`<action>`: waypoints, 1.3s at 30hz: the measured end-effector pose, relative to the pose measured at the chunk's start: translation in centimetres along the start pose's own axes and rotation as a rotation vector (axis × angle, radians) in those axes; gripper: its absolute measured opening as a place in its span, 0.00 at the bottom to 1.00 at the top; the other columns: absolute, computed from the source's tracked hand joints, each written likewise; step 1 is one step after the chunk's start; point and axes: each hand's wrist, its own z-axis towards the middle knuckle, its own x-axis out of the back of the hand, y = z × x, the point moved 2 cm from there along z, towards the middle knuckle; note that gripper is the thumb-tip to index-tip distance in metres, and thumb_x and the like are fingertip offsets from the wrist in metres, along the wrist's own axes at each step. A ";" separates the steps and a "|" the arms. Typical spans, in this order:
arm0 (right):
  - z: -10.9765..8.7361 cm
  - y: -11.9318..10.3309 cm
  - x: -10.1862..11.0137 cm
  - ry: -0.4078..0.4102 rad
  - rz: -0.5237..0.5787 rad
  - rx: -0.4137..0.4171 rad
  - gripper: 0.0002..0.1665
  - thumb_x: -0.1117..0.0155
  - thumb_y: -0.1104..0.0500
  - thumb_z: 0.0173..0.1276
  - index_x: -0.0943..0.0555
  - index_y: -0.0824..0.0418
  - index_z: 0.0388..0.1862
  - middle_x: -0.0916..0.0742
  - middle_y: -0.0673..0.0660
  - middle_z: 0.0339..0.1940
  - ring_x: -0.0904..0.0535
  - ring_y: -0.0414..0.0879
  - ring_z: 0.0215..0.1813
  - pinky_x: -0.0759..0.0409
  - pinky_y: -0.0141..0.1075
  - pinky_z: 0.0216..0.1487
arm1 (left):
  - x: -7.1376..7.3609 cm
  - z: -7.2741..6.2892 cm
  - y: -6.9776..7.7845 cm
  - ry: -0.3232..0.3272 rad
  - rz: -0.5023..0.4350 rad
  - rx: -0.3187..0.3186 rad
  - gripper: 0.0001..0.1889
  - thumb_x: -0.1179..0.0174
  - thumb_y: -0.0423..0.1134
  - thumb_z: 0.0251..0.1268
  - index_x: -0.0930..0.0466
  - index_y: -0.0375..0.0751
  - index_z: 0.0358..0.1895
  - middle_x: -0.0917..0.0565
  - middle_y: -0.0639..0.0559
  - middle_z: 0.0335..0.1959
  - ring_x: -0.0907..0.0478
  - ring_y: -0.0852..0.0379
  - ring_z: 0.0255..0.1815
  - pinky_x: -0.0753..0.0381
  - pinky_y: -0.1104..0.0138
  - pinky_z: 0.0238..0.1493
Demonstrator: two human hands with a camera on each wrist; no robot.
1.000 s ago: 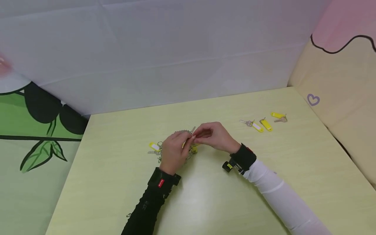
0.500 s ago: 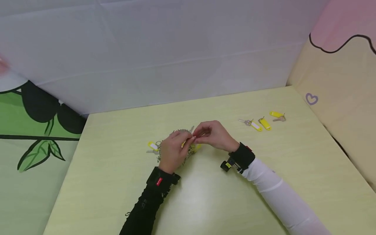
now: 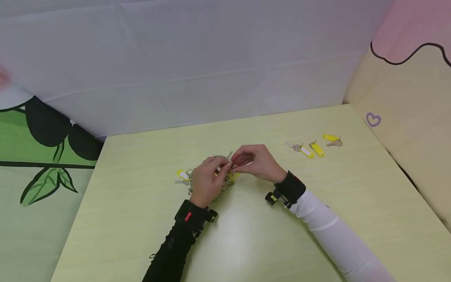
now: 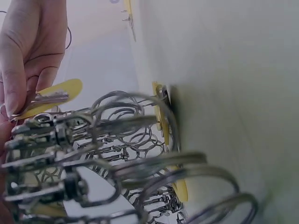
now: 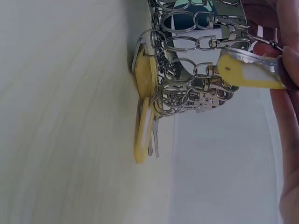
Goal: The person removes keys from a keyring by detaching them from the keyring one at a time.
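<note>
In the head view my left hand (image 3: 208, 178) and right hand (image 3: 258, 162) meet at the fingertips, left of the table's middle. My left hand holds a metal hoop hung with several swivel clasps (image 4: 51, 163) and split rings (image 5: 180, 43). A yellow key tag (image 5: 233, 72) with a silver key (image 4: 51, 97) is pinched between my right thumb and fingers, right beside the clasps. Other yellow tags (image 5: 145, 79) with keys hang from the rings, low against the table. Which clasp or ring the fingertips touch is hard to make out.
Several loose yellow tags (image 3: 318, 149), some with keys (image 3: 293, 147), lie at the back right of the pale table (image 3: 246, 235). One tag (image 3: 182, 174) and its key stick out left of my left hand. A white cloth wall (image 3: 218, 94) stands behind the table.
Both hands stay in almost the same spot. The left thumb and fingers shift slightly at the tips, and the left wrist turns a little.
</note>
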 end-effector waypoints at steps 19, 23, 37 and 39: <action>-0.5 0.5 9.1 0.270 -0.377 -0.151 0.12 0.21 0.65 0.63 0.09 0.62 0.45 0.07 0.59 0.42 0.09 0.51 0.42 0.16 0.25 0.42 | 0.3 -0.2 -0.2 -0.010 -0.004 0.005 0.02 0.32 0.37 0.70 0.14 0.47 0.38 0.12 0.52 0.34 0.17 0.56 0.32 0.17 0.63 0.32; -1.5 2.1 11.9 0.302 -0.471 -0.263 0.11 0.23 0.63 0.65 0.10 0.64 0.46 0.08 0.62 0.41 0.10 0.54 0.40 0.21 0.23 0.39 | 0.4 -0.2 -0.4 -0.017 -0.010 -0.002 0.04 0.30 0.35 0.67 0.14 0.49 0.39 0.12 0.53 0.34 0.16 0.57 0.33 0.16 0.61 0.33; -3.1 6.1 14.3 0.066 -0.429 -0.516 0.13 0.25 0.64 0.67 0.12 0.65 0.50 0.09 0.63 0.47 0.13 0.52 0.45 0.20 0.31 0.42 | 0.1 0.1 -0.4 -0.034 -0.026 -0.018 0.01 0.31 0.37 0.69 0.13 0.49 0.38 0.13 0.55 0.31 0.16 0.61 0.31 0.17 0.66 0.32; -3.2 6.4 14.3 0.065 -0.435 -0.514 0.14 0.25 0.65 0.67 0.12 0.66 0.50 0.09 0.63 0.47 0.13 0.53 0.46 0.20 0.32 0.43 | 0.1 0.0 -0.4 -0.039 -0.031 -0.016 0.01 0.32 0.39 0.70 0.12 0.48 0.39 0.13 0.55 0.31 0.16 0.60 0.32 0.16 0.66 0.32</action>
